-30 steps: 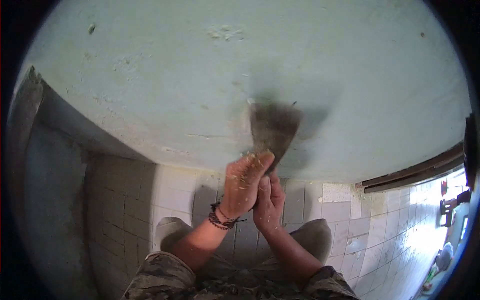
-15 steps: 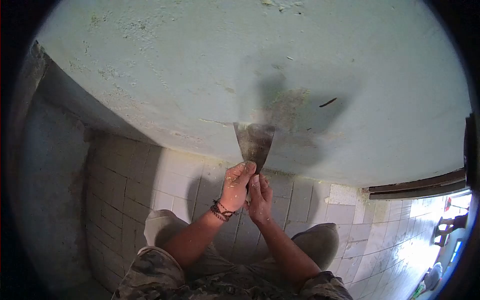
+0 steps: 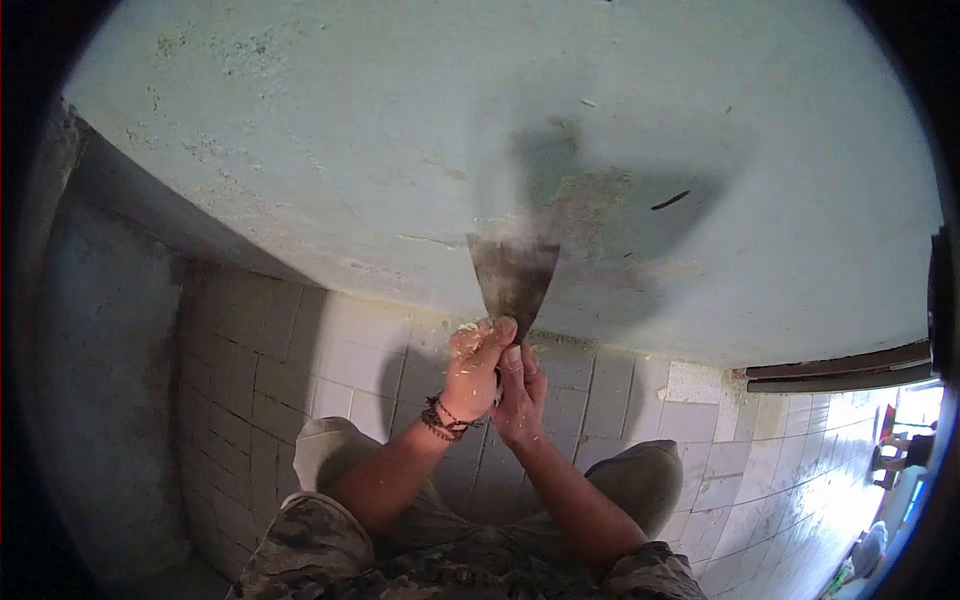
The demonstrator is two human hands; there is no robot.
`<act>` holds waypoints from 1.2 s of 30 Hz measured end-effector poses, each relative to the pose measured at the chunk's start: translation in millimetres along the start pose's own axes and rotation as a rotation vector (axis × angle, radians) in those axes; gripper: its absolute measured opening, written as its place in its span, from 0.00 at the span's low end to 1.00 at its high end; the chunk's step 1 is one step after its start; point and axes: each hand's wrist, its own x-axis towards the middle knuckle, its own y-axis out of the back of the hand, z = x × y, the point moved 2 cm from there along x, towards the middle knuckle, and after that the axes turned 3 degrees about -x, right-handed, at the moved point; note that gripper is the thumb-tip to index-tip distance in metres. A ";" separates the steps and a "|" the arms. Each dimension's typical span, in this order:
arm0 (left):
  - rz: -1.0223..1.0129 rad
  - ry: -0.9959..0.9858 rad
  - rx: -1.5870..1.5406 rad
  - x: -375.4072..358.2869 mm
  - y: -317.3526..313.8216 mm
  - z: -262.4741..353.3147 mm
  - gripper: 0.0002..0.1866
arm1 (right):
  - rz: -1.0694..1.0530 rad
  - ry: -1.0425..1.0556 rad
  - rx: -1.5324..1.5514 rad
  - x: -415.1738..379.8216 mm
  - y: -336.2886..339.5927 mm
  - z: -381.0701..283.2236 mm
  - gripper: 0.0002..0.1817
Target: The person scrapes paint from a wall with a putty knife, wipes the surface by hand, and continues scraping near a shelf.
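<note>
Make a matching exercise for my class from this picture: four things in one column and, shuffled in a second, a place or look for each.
Things:
1. scraper blade
2. beaded bracelet
3. floor tiles
4. right hand

Descriptions:
A. on the left wrist
B. pale squares below the wall
C. edge against the pale green wall
D. low on the scraper's handle, beside the left hand

Pairs: 1-C, 2-A, 3-B, 4-D

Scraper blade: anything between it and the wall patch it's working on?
Nothing visible. The scraper, gripped by the left hand and right hand at its handle, has its blade edge lying right against the pale green wall, just below the darker scraped patch. Only loose flakes cling to the hands.
</note>
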 end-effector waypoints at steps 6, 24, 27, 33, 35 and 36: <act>0.035 0.002 0.026 -0.6 7.1 -4.4 0.16 | -0.034 0.096 -0.157 -0.2 3.0 -15.1 0.19; 0.085 -0.049 -0.012 -3.1 23.8 -14.2 0.16 | -0.007 0.075 0.086 -3.6 -14.3 14.6 0.16; 0.054 -0.027 0.079 -2.0 33.5 -15.1 0.15 | -0.045 -0.006 0.163 -1.8 -17.8 24.6 0.17; 0.094 -0.065 0.142 -3.5 25.9 9.0 0.15 | -0.053 0.097 -0.010 -4.1 -18.6 27.5 0.17; 0.084 -0.067 0.159 -4.1 27.8 6.0 0.15 | -0.048 0.008 0.077 -1.0 -24.4 22.4 0.17; 0.082 -0.079 0.163 -3.4 35.0 -5.0 0.15 | -0.055 0.018 0.081 -0.3 -25.3 29.9 0.17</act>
